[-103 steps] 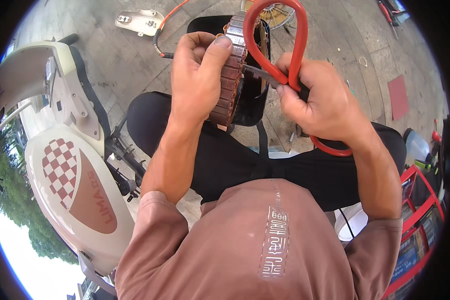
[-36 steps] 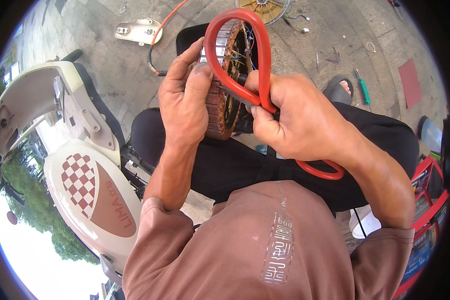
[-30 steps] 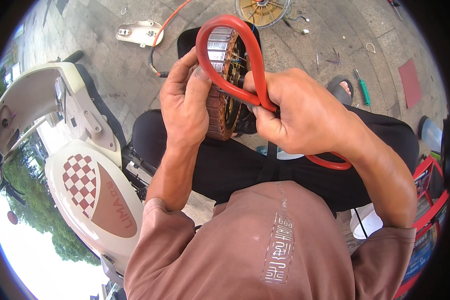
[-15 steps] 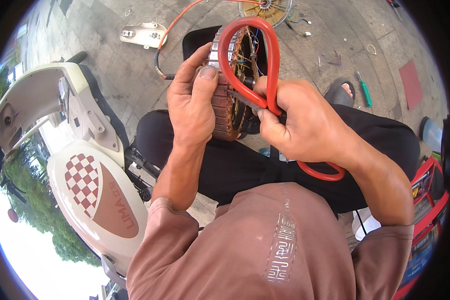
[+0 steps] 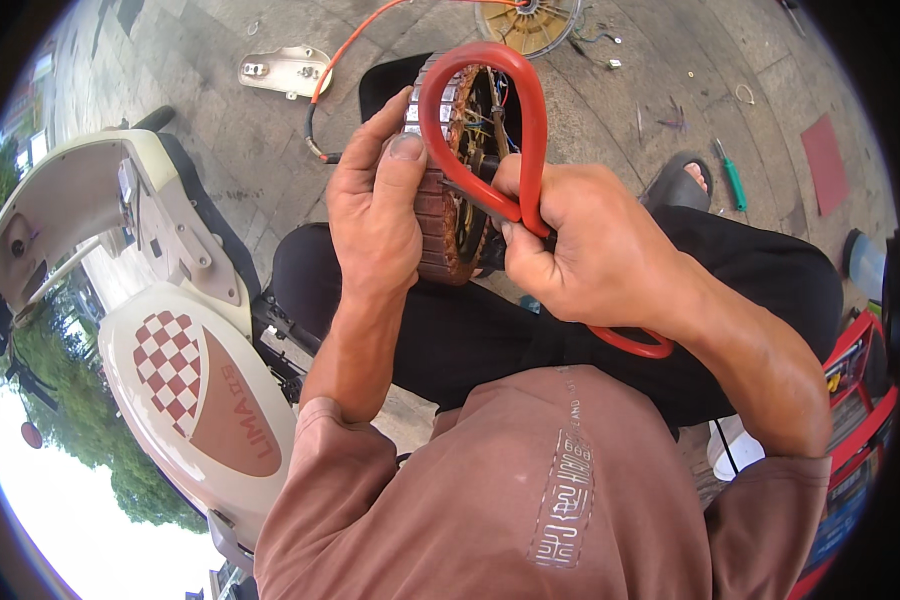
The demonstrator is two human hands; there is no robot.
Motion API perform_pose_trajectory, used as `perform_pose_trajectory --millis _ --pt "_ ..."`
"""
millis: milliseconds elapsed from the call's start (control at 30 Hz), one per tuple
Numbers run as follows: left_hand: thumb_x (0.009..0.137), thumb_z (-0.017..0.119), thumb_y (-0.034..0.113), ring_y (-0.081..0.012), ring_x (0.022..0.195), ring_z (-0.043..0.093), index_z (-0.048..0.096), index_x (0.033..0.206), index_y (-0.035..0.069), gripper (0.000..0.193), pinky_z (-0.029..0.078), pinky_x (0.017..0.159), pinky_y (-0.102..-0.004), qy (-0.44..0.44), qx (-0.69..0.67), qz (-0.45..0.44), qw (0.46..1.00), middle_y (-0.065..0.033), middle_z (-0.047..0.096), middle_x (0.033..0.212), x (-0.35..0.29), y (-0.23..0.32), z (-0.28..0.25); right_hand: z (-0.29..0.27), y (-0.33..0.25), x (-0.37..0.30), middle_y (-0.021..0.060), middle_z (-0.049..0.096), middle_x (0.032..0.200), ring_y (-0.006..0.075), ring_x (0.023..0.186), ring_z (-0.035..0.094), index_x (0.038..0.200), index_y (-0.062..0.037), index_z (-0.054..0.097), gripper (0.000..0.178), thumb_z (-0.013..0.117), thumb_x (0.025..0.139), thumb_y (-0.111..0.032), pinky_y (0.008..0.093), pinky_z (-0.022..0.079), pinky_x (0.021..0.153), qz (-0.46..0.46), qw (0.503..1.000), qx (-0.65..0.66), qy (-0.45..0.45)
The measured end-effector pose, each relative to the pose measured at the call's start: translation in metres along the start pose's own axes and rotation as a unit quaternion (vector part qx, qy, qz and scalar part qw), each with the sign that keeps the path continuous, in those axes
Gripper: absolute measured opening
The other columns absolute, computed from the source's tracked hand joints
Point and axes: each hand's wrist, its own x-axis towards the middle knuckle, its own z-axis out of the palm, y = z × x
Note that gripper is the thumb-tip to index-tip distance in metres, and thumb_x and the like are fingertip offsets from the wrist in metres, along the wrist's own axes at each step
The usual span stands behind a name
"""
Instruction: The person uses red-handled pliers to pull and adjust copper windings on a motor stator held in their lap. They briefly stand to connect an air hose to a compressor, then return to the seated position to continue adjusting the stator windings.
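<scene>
Upright in front of me stands a hub motor's stator (image 5: pixel 442 238), a ring of metal teeth with copper windings along its edge and thin coloured wires inside. My left hand (image 5: pixel 375 220) is closed on its left rim, the thumb lying across the teeth. In my right hand (image 5: pixel 595 240) are scissors with big red loop handles (image 5: pixel 536 115); the fist closes round their middle. One loop rises in front of the stator and hides part of it, while the other shows below my wrist. The blades point at the windings, their tips partly hidden.
To the left stands a cream scooter (image 5: pixel 160 350). A pale cover (image 5: pixel 288 72), an orange cable (image 5: pixel 348 52), a round motor cover (image 5: pixel 530 25), a green screwdriver (image 5: pixel 733 180) and a dark red sheet (image 5: pixel 824 163) lie on the paving. A red toolbox (image 5: pixel 860 415) stands at right.
Both hands, the scissors and the stator have shifted slightly left. The stator is turned a little, showing more of its inside. Both grips stay the same.
</scene>
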Motion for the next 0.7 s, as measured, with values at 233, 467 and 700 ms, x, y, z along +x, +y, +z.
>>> perform_pose_trajectory --millis 233,467,700 --pt "0.099 0.055 0.009 -0.0108 0.097 0.065 0.056 0.131 -0.005 0.035 0.053 0.086 -0.0252 -0.031 0.018 0.021 0.999 -0.0103 0.067 0.114 0.0 0.0 -0.005 -0.009 0.008 0.009 0.0185 0.057 0.071 0.0406 0.066 0.058 0.089 0.0018 0.059 0.017 0.062 0.073 0.002 0.0438 0.047 0.06 -0.079 0.995 -0.056 -0.018" --pt "0.099 0.056 0.009 -0.011 0.096 0.066 0.057 0.13 -0.005 0.034 0.054 0.084 -0.0254 -0.008 0.016 0.011 1.0 -0.01 0.068 0.112 0.001 -0.001 -0.004 -0.013 0.005 0.008 0.0186 0.057 0.072 0.0399 0.066 0.058 0.088 0.0026 0.058 0.016 0.062 0.073 0.003 0.0424 0.047 0.059 -0.107 0.99 -0.088 -0.033" --pt "0.098 0.055 0.007 -0.0132 0.101 0.065 0.054 0.133 -0.007 0.037 0.054 0.088 -0.0269 -0.013 -0.028 0.011 0.999 -0.0123 0.067 0.116 -0.001 0.001 0.0 -0.01 -0.005 0.003 0.0238 0.061 0.071 0.0456 0.07 0.06 0.091 0.0022 0.059 0.013 0.059 0.079 -0.004 0.0499 0.047 0.062 -0.026 0.999 -0.036 -0.018"
